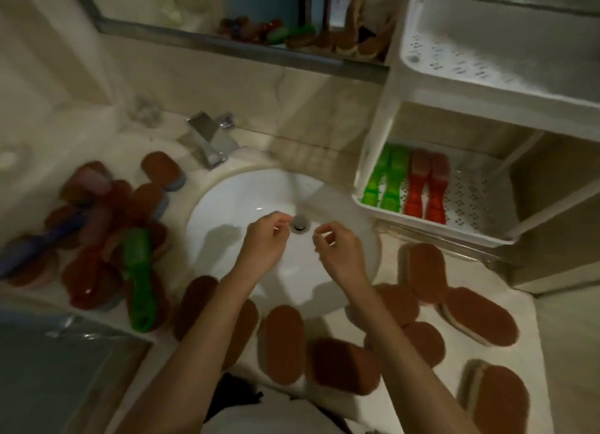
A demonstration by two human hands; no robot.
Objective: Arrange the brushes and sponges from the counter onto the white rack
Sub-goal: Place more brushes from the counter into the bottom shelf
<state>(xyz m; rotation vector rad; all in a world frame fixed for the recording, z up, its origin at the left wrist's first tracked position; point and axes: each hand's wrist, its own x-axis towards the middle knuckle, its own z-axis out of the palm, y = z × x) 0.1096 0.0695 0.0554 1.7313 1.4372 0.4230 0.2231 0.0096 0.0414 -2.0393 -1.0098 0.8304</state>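
Pale bathroom counter [470, 271] around white sink [227, 212]

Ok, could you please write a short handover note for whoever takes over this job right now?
Left hand and right hand: both over the sink, fingers loosely curled, holding nothing.
Done: two green brushes and two red brushes lie side by side on the white rack, lower shelf.
Left: the pile left of the sink, including a green brush and a purple brush, plus brown sponges on the counter in front and to the right.
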